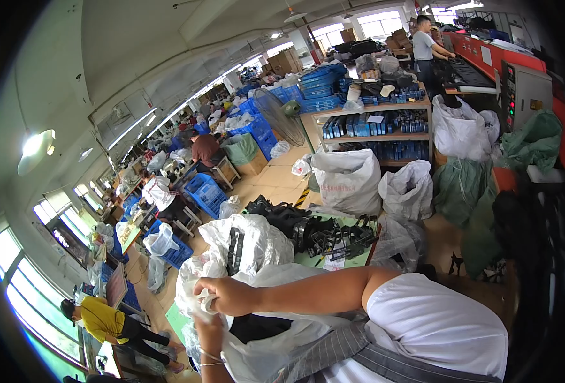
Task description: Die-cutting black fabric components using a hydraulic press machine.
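Note:
A large white plastic bag (247, 236) lies bunched in front of me, its mouth pulled open toward my body. My right hand (231, 297) reaches across from the right with its fingers closed on the bag's gathered edge. Just below it, my left hand (209, 332), with a thin bracelet at the wrist, pinches the same edge; its fingertips are partly covered by the plastic. Inside the opening, below the right forearm, lies black material (260, 327). Beyond the bag, a heap of black straps with buckles (333, 236) rests on a green tabletop (357, 260).
White woven sacks (346, 182) and green sacks (461, 191) stand ahead and right. Behind them is a shelf (378, 139) with blue parts. A large fan (279, 118) and blue crates (206, 193) stand farther off. People sit and stand at other stations, one in yellow (103, 319) at left.

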`<state>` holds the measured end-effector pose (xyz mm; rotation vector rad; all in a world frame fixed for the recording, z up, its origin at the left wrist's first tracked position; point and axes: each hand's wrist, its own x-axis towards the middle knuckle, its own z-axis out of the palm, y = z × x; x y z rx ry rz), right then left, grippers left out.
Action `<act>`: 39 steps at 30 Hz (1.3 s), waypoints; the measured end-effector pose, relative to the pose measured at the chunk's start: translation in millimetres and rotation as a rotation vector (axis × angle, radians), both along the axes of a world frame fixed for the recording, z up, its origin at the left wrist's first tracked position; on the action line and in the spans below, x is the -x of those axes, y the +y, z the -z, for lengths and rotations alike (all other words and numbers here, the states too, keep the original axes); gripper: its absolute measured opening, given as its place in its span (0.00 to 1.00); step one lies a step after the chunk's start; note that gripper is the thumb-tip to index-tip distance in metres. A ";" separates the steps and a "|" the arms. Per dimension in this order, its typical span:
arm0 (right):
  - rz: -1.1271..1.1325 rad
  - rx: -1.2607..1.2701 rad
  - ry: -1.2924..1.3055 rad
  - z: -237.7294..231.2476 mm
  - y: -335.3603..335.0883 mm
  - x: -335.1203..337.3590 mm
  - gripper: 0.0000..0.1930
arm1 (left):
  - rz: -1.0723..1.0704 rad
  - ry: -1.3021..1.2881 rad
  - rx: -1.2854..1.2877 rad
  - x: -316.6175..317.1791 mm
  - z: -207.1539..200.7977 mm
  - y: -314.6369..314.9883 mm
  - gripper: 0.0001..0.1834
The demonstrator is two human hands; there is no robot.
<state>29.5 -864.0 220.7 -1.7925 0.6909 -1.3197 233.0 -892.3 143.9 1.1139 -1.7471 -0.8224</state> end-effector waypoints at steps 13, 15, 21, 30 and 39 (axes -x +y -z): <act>0.033 0.636 0.611 4.5 -0.3 12.3 0.31 | 0.319 -0.063 -0.205 43.2 15.6 19.1 0.39; 0.277 0.642 0.678 3.2 9.2 49.0 0.51 | 0.213 0.044 -0.317 42.7 18.0 19.2 0.43; 0.157 -0.403 0.062 41.0 -15.3 66.3 0.44 | 0.361 -0.129 -0.423 55.1 14.5 15.6 0.47; -0.355 0.585 0.080 57.7 40.1 37.3 0.13 | 0.477 0.346 -0.560 48.7 21.5 16.4 0.21; -0.302 -0.489 0.647 69.8 -43.6 48.7 0.47 | 0.309 -0.650 0.737 55.7 -17.2 39.0 0.10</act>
